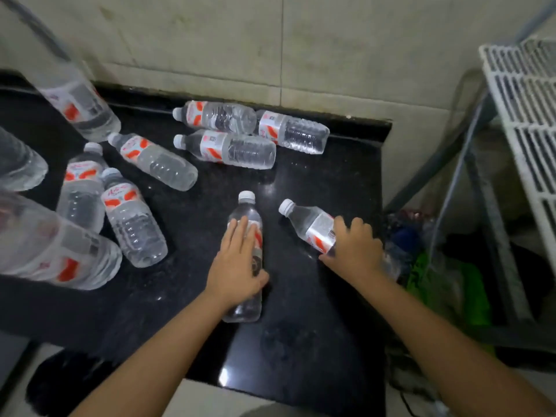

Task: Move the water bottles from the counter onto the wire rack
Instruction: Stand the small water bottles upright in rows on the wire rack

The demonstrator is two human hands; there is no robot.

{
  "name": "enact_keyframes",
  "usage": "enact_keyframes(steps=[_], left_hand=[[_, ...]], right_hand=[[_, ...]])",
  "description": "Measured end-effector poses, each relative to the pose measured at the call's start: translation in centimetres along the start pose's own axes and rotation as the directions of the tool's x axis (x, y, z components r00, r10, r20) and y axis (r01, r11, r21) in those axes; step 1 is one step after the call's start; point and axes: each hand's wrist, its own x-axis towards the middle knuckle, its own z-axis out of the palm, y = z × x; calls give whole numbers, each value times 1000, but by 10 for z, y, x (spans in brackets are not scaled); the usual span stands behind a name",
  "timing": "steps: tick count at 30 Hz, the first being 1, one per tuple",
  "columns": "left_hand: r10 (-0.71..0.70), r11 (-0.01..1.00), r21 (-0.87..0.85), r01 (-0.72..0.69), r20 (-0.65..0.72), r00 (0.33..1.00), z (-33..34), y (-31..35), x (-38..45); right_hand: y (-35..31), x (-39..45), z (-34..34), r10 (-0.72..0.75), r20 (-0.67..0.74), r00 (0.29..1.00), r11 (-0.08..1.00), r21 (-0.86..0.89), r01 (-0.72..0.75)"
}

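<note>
Several clear water bottles with red-and-white labels lie on the black counter (316, 182). My left hand (237, 263) lies over the middle of one bottle (248, 210) that points away from me, fingers laid along it and thumb at its right side. My right hand (356, 246) grips the lower half of a second bottle (313, 222) lying near the counter's right edge, cap to the upper left. The white wire rack (526, 115) stands at the right, apart from the counter.
Three bottles (240, 149) lie against the back wall and several more (132, 218) crowd the counter's left side. Between the counter and the rack's grey frame (493, 236), bags and green items (469, 290) sit on the floor.
</note>
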Motion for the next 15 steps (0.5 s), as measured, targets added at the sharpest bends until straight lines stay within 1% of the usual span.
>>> enact_keyframes(steps=[3, 5, 7, 8, 9, 10, 11, 12, 13, 14, 15], left_hand=[[116, 992, -45, -116, -6, 993, 8, -7, -25], [185, 980, -71, -183, 18, 983, 11, -12, -42], [210, 973, -114, -202, 63, 976, 13, -22, -60], [211, 970, -139, -201, 60, 976, 13, -24, -69], [202, 971, -137, -197, 21, 979, 16, -26, -76], [187, 976, -97, -192, -58, 981, 19, -25, -82], [151, 985, -59, -161, -146, 978, 24, -22, -84], [73, 996, -34, -82, -197, 978, 28, -14, -85], [-41, 998, -45, 33, -209, 977, 28, -5, -82], [-192, 980, -82, 179, -189, 963, 25, 5, -78], [-339, 940, -93, 329, -130, 932, 23, 15, -73]], right_hand=[[5, -33, 3, -7, 80, 997, 999, 54, 2], [10, -52, 4, -28, 111, 993, 998, 65, 21], [14, -66, 5, -50, 141, 989, 998, 50, 43], [15, -71, 5, -55, 154, 987, 998, 43, 48], [15, -74, 6, -52, 161, 986, 998, 43, 46], [14, -75, 7, -45, 159, 986, 998, 45, 39], [12, -74, 8, -37, 149, 988, 999, 45, 30], [8, -72, 10, -29, 133, 991, 999, 41, 23], [4, -70, 12, -23, 115, 993, 999, 37, 19], [0, -66, 13, -19, 101, 995, 999, 31, 16], [-4, -64, 14, -14, 95, 995, 1000, 26, 12]])
